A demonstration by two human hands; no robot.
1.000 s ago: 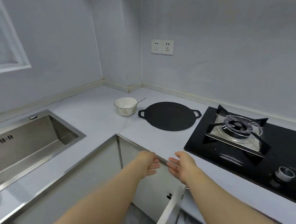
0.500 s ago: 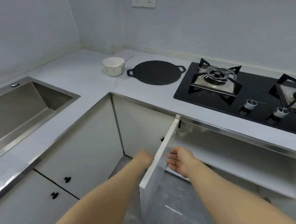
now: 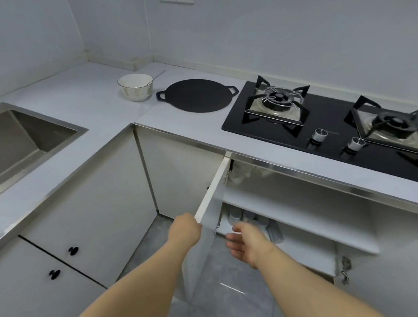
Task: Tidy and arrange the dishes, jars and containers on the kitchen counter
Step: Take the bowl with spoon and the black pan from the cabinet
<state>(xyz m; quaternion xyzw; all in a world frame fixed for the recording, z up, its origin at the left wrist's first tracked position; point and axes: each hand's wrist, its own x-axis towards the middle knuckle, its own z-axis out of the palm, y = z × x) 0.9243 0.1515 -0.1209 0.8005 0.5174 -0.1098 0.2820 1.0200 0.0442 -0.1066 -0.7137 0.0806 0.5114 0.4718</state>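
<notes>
Landmark: open cabinet door [image 3: 211,195], white, swung out edge-on below the counter [image 3: 76,93].

- Left hand [image 3: 185,230]: closed round the door's free edge, at its outer face; fingertips hidden behind the panel.
- Right hand [image 3: 248,244]: just right of the door, inside the opening, fingers spread apart, nothing held; slightly blurred.
- Bowl [image 3: 135,87]: white, upright on the counter, well behind the door and to its left; thin utensil handle [image 3: 157,75] seen leaning out over the rim.
- Flat pan [image 3: 196,95]: black, round, two small lugs, laid flat on the counter behind the door, just right of the bowl, not touching it.
- Hob [image 3: 328,126]: black glass, two burners, two knobs, set into the counter right of the door.
- Sink [image 3: 18,138]: steel, far left of the door.
- Shelf [image 3: 291,202]: white, inside the cabinet right of the door; below it, grey cylindrical items [image 3: 236,215], poss. cups or jars, too dim to be identified.
- Closed cabinet fronts w/ black knobs [image 3: 73,250]: left of the door.
</notes>
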